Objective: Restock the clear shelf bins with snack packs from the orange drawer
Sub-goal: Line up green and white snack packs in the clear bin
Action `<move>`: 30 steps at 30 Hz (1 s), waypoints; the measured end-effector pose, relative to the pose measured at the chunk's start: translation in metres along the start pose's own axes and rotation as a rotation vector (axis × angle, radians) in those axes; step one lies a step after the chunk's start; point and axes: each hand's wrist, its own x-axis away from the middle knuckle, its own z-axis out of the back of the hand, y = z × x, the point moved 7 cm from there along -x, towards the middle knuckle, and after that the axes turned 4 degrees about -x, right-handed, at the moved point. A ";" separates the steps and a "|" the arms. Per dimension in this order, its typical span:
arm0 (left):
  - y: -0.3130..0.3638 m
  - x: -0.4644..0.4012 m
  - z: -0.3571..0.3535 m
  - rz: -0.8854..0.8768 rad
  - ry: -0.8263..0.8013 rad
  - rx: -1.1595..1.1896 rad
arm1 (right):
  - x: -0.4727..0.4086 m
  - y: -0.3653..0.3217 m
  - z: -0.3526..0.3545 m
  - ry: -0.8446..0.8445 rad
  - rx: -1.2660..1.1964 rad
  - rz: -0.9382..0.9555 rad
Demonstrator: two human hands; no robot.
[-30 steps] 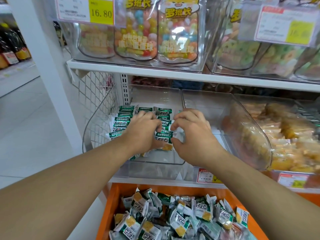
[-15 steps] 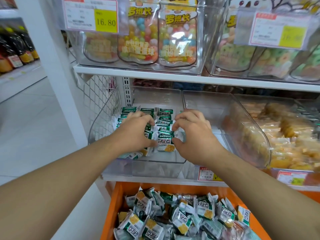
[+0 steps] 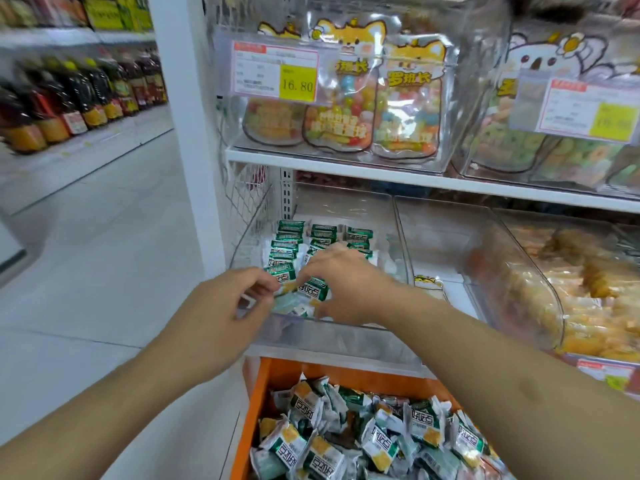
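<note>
Both hands work at the near edge of the clear bin (image 3: 398,237), squaring green snack packs (image 3: 313,288) into rows. The right hand (image 3: 341,289) pinches one pack; the left hand (image 3: 221,306) curls narrowly beside it, its grasp unclear. More packs wait in the orange drawer (image 3: 258,403) below.

I log green-and-white snack packs (image 3: 322,237) with yellow patches in rows in the clear shelf bin (image 3: 401,237), and the same green, white and yellow on the heap in the orange drawer (image 3: 258,403). I note a white price tag (image 3: 277,72) with a red header and a yellow panel reading 16.80, over candy pouches (image 3: 408,95) printed with orange cartoon dogs and filled with multicoloured sweets. To the right I record pale golden-yellow pastry packs (image 3: 588,306); at far left, dark bottles (image 3: 69,98) with yellow caps and red-and-yellow labels.
</note>
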 end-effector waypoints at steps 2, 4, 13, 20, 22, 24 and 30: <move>-0.010 0.008 0.002 0.008 0.000 0.012 | -0.013 -0.004 -0.011 -0.049 0.003 0.018; -0.015 0.011 0.001 0.005 -0.010 0.012 | -0.024 -0.005 -0.017 -0.065 0.031 0.036; -0.022 0.010 -0.003 -0.042 -0.011 0.031 | -0.045 0.001 -0.029 -0.065 -0.059 0.007; -0.021 0.013 -0.003 -0.040 -0.016 0.050 | -0.050 0.006 -0.032 -0.096 -0.067 -0.098; -0.021 0.012 -0.004 -0.036 -0.012 0.048 | -0.054 0.007 -0.031 -0.125 -0.067 -0.147; -0.021 0.012 -0.004 -0.033 -0.014 0.039 | -0.056 0.009 -0.028 -0.112 -0.070 -0.177; -0.021 0.011 -0.006 -0.023 -0.016 0.019 | -0.060 0.027 -0.028 0.119 -0.191 -0.218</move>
